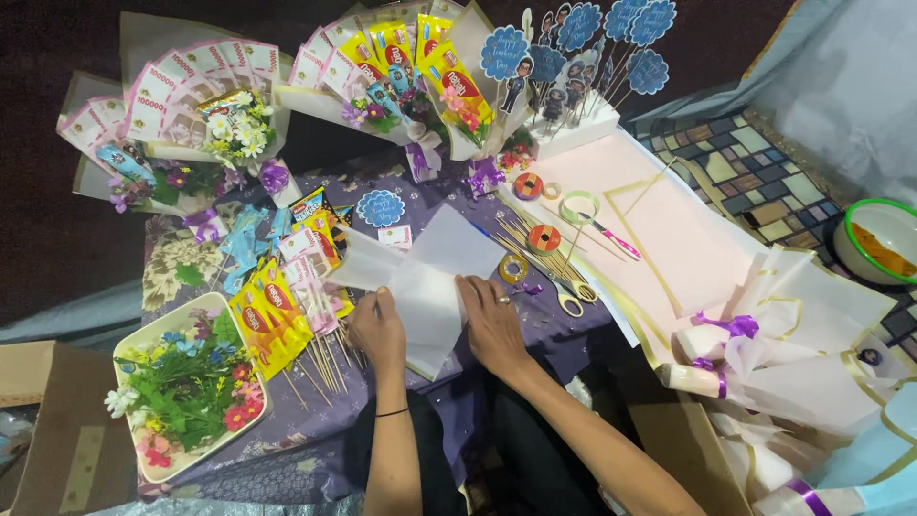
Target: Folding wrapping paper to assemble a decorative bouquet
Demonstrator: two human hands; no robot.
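A white sheet of paper (430, 277) lies partly folded on the purple patterned cloth (315, 449) before me. My left hand (379, 330) pinches its left edge, fingers curled on the paper. My right hand (492, 320) presses flat on its right side, a ring on one finger. Beside the left hand lie snack packets on wooden skewers (277, 320). Scissors (570, 291) and rolls of tape (528, 186) lie just right of my right hand.
Two finished bouquets of banknotes and snacks (201, 115) (401, 76) stand at the back. A tray of artificial flowers (186, 387) sits at left. Blue paper toppers (583, 48) stand in a foam block. Pink wrapping paper (669, 229) and wrapped cones with purple ribbon (755, 349) fill the right.
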